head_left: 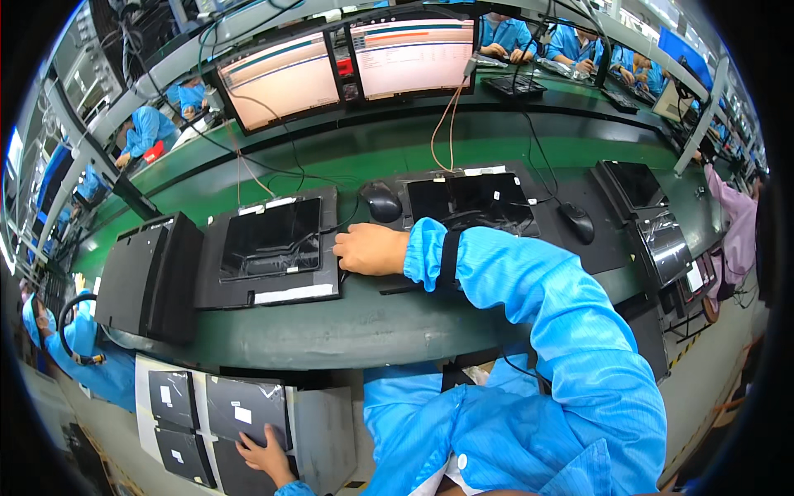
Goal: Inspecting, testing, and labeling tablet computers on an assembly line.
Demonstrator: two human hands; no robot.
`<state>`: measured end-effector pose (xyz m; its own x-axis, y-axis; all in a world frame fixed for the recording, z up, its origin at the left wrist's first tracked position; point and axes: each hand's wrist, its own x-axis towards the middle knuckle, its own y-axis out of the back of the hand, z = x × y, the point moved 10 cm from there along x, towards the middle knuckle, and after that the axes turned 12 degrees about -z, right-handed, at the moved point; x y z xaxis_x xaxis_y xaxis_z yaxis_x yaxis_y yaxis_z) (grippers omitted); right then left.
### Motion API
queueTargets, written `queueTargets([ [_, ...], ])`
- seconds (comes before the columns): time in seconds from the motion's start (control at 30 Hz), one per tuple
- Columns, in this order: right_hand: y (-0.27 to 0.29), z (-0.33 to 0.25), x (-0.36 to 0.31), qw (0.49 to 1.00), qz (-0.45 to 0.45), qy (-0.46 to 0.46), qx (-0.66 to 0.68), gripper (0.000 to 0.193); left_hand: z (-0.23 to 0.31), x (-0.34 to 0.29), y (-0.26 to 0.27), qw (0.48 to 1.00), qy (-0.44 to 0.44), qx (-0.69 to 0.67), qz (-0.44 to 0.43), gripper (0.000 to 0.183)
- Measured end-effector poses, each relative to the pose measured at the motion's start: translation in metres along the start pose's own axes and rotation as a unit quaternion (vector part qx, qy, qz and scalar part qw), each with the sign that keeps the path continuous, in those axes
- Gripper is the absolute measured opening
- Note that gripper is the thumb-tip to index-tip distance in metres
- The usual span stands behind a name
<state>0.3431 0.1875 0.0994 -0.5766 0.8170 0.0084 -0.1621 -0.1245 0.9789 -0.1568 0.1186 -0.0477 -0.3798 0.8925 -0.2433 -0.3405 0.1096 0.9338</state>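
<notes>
- Low at left, beside the bench: pale tray, divided, with four compartments in view.
- In the upper left compartment: flat dark panel with white label; below it, lower left panel, similarly labelled.
- In the upper right compartment: larger labelled panel, glossy as if under clear film, lying flat.
- In the lower right compartment: another dark panel, partly covered by the hand.
- Just right of the tray: plain grey sheet or wall; impossible to tell which.
- At the bench's left end: black box-like block, contents hidden.
- Left hand: fingers spread, fingertips on the lower edge of the larger labelled panel, not closed round it.
- Right hand: fingers curled loosely downward at the right edge of a black mat; fingertips partly hidden, so impossible to tell whether gripping anything.
- On that mat, left of the right hand: black screen, flat, apart from the fingers.
- Just above the right hand: black mouse, near a thin dark cable running to the screen.
</notes>
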Motion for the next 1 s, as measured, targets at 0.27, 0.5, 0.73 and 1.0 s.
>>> queueTargets([
  [0.27, 0.08, -0.084, 0.022, 0.98, -0.015, 0.116, 0.162, 0.018, 0.002, 0.012, 0.032, 0.939, -0.314, -0.014, 0.142, 0.082],
  [0.5, 0.045, -0.213, 0.138, 0.451, -0.1, 0.066, 0.885, 0.031, -0.005, 0.01, 0.038, 0.969, -0.231, -0.056, 0.069, 0.085],
  [0.73, -0.073, -0.274, 0.231, 0.756, 0.047, -0.026, 0.652, 0.022, -0.008, 0.01, 0.04, 0.964, -0.24, -0.081, 0.075, 0.088],
  [1.0, -0.085, -0.273, 0.254, 0.783, 0.016, -0.033, 0.621, 0.023, -0.006, 0.012, 0.039, 0.966, -0.234, -0.096, 0.058, 0.089],
])
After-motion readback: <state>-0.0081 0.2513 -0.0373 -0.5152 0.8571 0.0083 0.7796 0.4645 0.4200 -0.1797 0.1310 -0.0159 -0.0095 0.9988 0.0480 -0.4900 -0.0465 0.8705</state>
